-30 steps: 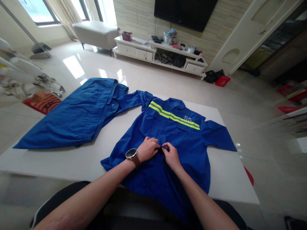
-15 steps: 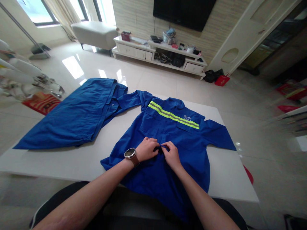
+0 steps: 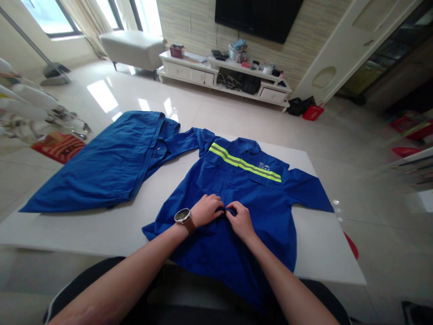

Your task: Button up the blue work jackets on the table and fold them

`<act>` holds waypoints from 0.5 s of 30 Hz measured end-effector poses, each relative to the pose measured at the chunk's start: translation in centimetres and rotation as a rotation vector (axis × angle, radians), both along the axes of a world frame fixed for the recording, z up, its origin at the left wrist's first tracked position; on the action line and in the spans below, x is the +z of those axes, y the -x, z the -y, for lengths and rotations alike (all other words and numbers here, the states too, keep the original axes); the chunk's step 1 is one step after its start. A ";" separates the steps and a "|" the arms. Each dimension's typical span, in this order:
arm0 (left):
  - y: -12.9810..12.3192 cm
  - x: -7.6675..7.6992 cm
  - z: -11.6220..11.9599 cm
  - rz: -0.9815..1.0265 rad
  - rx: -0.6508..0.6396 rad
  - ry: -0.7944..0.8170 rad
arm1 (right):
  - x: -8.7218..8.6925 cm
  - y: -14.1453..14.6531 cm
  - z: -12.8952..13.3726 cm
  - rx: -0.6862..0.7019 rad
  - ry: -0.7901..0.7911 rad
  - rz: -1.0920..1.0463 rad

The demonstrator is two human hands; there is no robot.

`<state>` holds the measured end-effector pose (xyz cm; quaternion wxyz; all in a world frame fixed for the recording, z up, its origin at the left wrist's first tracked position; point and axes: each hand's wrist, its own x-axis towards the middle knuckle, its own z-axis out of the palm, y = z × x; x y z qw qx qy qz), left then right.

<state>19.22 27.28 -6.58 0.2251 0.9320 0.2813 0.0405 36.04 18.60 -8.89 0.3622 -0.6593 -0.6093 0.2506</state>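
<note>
A blue work jacket (image 3: pixel 270 207) with a yellow-and-grey reflective band (image 3: pixel 245 163) lies front up on the white table, its collar at the far side and its lower hem hanging over the near edge. At the middle of its front, my left hand (image 3: pixel 207 210) pinches the cloth of the front edge. My right hand (image 3: pixel 241 220) pinches the same edge from the right, fingertips almost touching the left ones. Whether a button sits between the fingers is hidden. A watch (image 3: pixel 183 216) with a brown strap is on my left wrist.
Folded blue trousers (image 3: pixel 101 162) lie on the left of the white table (image 3: pixel 318 253), overhanging its left edge, next to the jacket's sleeve. A red paper bag (image 3: pixel 57 145) is beyond them. A low TV cabinet (image 3: pixel 189 74) stands by the far wall.
Both hands stay at the jacket's front edge. The right fingers have shifted slightly left and down, closer to the left fingertips, and the pinched fold has changed shape a little.
</note>
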 end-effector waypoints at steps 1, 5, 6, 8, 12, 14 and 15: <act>0.0 0.0 0.0 0.005 -0.015 -0.005 | 0.0 0.0 0.0 -0.011 0.001 -0.004; 0.1 0.2 -0.2 0.022 -0.064 -0.013 | 0.0 -0.1 -0.1 -0.060 0.011 -0.046; 0.1 0.3 -0.2 0.024 -0.071 -0.016 | 0.0 -0.2 -0.1 -0.071 0.014 -0.064; 0.1 0.2 -0.2 0.027 -0.081 -0.027 | 0.0 -0.2 -0.1 -0.092 0.024 -0.100; 0.1 0.0 -0.2 0.023 -0.079 -0.046 | 0.0 -0.1 -0.3 -0.114 0.057 -0.151; 0.1 -0.1 -0.1 0.020 -0.073 -0.055 | 0.0 -0.1 -0.3 -0.112 0.079 -0.168; 0.1 -0.1 -0.1 0.019 -0.074 -0.060 | 0.0 -0.1 -0.3 -0.108 0.089 -0.173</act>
